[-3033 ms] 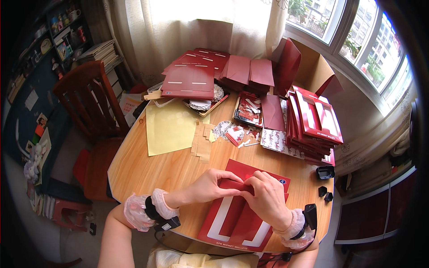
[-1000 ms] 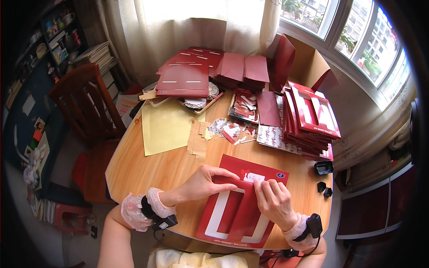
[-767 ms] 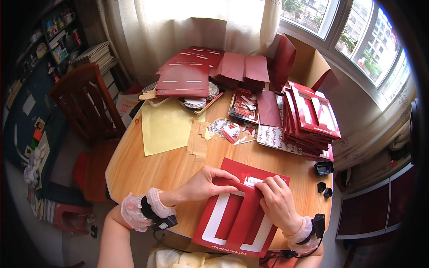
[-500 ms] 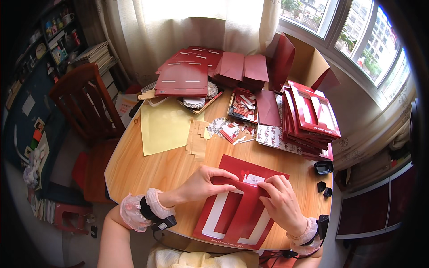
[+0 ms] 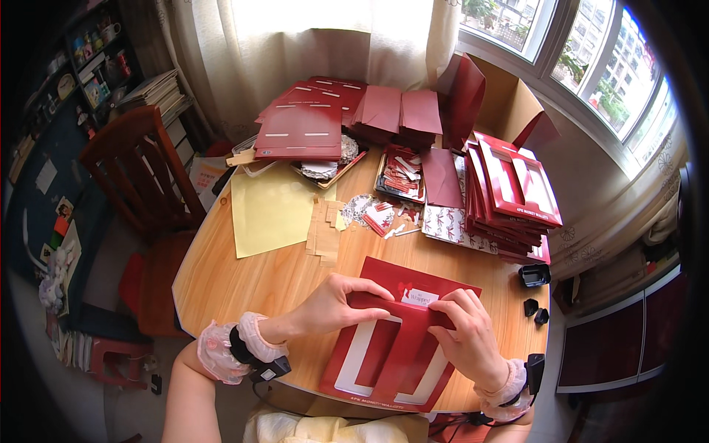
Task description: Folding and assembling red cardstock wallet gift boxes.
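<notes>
A dark red card panel point(image 5: 395, 354) with white-bordered cut-out areas lies tilted on the table in front of me. Near its upper end are a small white label point(image 5: 419, 296) and a red bow print point(image 5: 404, 286). Between my hands runs the edge of a red paper envelope point(image 5: 408, 310) lying across the panel. My left hand point(image 5: 347, 301) pinches this edge at its left, thumb below and fingers above. My right hand point(image 5: 465, 328) pinches it just right of the label, with its fingers curled. The fingers partly hide the envelope's ends.
Red window packages point(image 5: 517, 184) are stacked at the right, beside an open carton point(image 5: 509, 96). Flat red cards point(image 5: 299, 129) and pink-red envelopes point(image 5: 421, 111) lie at the back. A tray of scraps point(image 5: 401, 175), yellow paper point(image 5: 269, 210) and small black holders point(image 5: 535, 275) also rest on the table.
Both hands keep their pinch in nearly the same place. The red card panel and the envelope edge show hardly any shift.
</notes>
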Tool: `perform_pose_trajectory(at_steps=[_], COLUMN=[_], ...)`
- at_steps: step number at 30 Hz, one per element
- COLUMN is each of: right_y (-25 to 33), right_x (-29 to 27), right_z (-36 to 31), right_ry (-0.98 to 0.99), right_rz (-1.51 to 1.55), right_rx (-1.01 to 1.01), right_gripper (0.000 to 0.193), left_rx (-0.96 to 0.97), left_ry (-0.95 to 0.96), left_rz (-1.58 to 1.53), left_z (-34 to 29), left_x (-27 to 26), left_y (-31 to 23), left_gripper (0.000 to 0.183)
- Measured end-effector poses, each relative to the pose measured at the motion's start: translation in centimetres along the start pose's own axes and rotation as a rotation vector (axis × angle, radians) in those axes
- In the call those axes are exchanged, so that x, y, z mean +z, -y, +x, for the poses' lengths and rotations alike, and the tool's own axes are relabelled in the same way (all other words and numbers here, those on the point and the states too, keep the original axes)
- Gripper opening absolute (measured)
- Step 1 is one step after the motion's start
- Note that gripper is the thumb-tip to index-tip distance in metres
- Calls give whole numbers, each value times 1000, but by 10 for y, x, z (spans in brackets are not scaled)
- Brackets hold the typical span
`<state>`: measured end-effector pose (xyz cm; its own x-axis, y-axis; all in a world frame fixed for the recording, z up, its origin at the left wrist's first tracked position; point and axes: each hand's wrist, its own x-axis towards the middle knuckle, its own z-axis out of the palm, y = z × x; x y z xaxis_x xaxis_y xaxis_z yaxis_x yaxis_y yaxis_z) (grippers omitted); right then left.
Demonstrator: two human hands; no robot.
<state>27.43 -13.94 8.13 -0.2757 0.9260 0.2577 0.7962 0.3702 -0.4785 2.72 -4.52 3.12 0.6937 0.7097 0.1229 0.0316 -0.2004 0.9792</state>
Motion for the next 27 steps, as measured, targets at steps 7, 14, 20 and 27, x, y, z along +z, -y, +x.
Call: perform_pose_trajectory(at_steps=[7, 14, 20, 27], right_y=[4, 2, 2, -4], right_x=[3, 3, -2, 2], right_z=[4, 5, 8, -3], right_ry=[17, 27, 106, -8], right_rz=[-7, 43, 73, -64], right_rx=[-24, -13, -9, 4], right_gripper=[36, 37, 36, 36], left_rx=[-36, -27, -6, -13], left_ry=[58, 16, 11, -3], left_rz=[-23, -19, 15, 10], left_z=[2, 3, 0, 1], left_x=[1, 3, 4, 2], left_y=[1, 3, 2, -2], left_gripper=[31, 30, 29, 28])
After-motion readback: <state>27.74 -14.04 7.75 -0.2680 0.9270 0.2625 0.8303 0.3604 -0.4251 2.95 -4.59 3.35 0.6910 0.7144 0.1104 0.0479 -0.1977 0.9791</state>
